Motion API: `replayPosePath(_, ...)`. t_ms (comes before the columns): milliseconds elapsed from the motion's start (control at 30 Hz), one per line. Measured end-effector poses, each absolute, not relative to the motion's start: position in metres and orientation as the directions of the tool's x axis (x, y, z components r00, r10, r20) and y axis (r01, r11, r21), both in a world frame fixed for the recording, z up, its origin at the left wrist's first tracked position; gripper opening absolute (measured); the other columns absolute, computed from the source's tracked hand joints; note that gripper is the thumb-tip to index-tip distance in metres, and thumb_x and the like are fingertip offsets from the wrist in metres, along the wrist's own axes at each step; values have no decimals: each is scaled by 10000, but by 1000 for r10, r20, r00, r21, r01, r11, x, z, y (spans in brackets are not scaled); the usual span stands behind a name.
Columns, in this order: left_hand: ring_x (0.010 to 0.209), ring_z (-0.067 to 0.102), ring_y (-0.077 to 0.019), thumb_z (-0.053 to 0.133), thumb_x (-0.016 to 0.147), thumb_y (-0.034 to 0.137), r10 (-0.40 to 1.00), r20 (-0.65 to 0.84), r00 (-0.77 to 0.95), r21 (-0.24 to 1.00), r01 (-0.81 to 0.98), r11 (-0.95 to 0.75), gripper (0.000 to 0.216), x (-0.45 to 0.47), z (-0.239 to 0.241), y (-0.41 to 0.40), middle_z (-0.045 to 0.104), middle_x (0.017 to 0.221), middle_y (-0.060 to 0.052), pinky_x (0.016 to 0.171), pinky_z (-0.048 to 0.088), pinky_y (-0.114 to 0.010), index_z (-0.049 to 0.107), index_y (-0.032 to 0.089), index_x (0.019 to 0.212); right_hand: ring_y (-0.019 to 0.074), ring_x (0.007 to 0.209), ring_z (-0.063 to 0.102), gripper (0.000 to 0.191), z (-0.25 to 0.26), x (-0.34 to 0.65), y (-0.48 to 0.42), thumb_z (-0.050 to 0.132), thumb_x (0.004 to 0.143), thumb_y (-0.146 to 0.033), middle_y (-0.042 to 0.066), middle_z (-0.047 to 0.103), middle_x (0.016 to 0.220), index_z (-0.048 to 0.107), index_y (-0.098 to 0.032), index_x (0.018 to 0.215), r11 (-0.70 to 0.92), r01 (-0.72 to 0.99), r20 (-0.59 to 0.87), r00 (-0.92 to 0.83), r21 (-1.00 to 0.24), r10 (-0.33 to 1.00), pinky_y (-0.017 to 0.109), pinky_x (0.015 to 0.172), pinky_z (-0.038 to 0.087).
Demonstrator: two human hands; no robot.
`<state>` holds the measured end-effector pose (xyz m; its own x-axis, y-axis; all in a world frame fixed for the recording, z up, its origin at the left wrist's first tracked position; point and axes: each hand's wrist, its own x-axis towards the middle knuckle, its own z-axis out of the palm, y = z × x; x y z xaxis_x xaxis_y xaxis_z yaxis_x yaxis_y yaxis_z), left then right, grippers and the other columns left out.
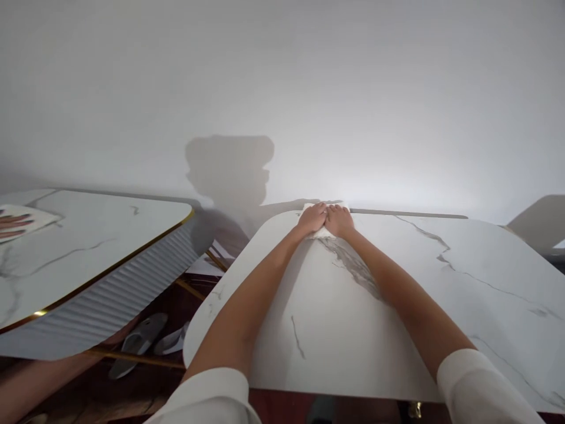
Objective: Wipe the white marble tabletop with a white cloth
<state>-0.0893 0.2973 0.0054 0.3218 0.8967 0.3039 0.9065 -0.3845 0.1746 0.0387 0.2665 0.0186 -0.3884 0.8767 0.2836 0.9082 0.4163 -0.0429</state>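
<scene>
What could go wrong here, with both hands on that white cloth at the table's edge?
The cloth lies right at the far edge of the table, so a push from the left hand or right hand might slide it off toward the wall. With both arms stretched, balance may suffer.

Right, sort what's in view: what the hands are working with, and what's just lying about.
In hand: left hand and right hand, both laid on the white cloth at the far edge of the marble table.
Lying about: gold-edged table to the left; grey slippers on the floor.
</scene>
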Motion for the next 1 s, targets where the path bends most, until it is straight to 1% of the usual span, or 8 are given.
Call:
replayPosePath(100, 1363, 378, -187, 268, 897, 176, 899, 314, 305, 186, 909, -373, 491, -151, -1, 298, 432, 1462, -106, 1137, 288, -358, 463, 115, 1343, 265, 1324, 343, 477, 15, -18, 270, 314, 966, -249, 156, 451, 1427, 434, -45, 1380, 447, 892, 294, -410, -71, 863, 408, 1076, 251)
replayPosePath(233, 1357, 386, -199, 279, 884, 204, 889, 346, 299, 171, 912, -373, 506, -215, -11, 292, 465, 1436, -107, 1136, 304, -369, 455, 115, 1350, 277, 1331, 327, 496, 8, -72, 264, 324, 962, -239, 166, 436, 1436, 409, -15, 1395, 515, 853, 327, -464, -86, 824, 412, 1082, 242)
replayPosePath(333, 1346, 396, -219, 284, 883, 221, 847, 409, 339, 145, 893, -427, 497, -242, -21, 278, 498, 1404, -99, 1132, 317, -426, 461, 139, 1341, 288, 1343, 308, 503, 4, -90, 249, 333, 957, -223, 169, 422, 1449, 397, 9, 1399, 558, 825, 366, -495, -87, 788, 419, 1098, 216)
replayPosePath(500, 1354, 376, -264, 311, 868, 240, 784, 448, 431, 62, 859, -508, 442, -262, -35, 233, 536, 1353, -118, 1142, 280, -525, 565, 158, 1220, 301, 1339, 313, 502, 2, -99, 208, 334, 958, -226, 174, 414, 1453, 400, 13, 1395, 618, 780, 371, -546, -103, 751, 428, 1102, 217)
replayPosePath(567, 1356, 372, -274, 298, 871, 243, 786, 455, 418, 46, 871, -489, 443, -266, -38, 208, 548, 1334, -123, 1133, 285, -553, 569, 164, 1212, 307, 1343, 306, 504, 1, -100, 188, 343, 957, -233, 187, 404, 1455, 395, 14, 1393, 646, 755, 370, -573, -109, 732, 438, 1103, 212)
replayPosePath(667, 1362, 367, -283, 260, 884, 244, 803, 459, 380, 36, 896, -443, 474, -267, -37, 161, 546, 1332, -130, 1119, 302, -568, 534, 154, 1260, 315, 1354, 292, 502, -1, -101, 154, 354, 951, -229, 202, 387, 1462, 388, 9, 1392, 687, 713, 372, -606, -137, 703, 465, 1102, 206)
replayPosePath(867, 1369, 357, -302, 213, 907, 253, 834, 458, 308, -12, 940, -340, 510, -256, -37, 63, 507, 1369, -174, 1119, 316, -544, 487, 91, 1305, 319, 1326, 343, 481, -5, -94, 83, 386, 938, -229, 204, 432, 1431, 438, -1, 1358, 770, 619, 424, -661, -157, 619, 476, 1088, 241)
replayPosePath(1000, 1356, 379, -305, 208, 906, 241, 850, 481, 215, -40, 974, -223, 522, -244, -44, 17, 498, 1382, -173, 1083, 361, -535, 421, 96, 1360, 316, 1314, 360, 498, -6, -81, 47, 404, 940, -240, 200, 448, 1421, 436, 25, 1361, 813, 562, 436, -700, -152, 565, 460, 1093, 256)
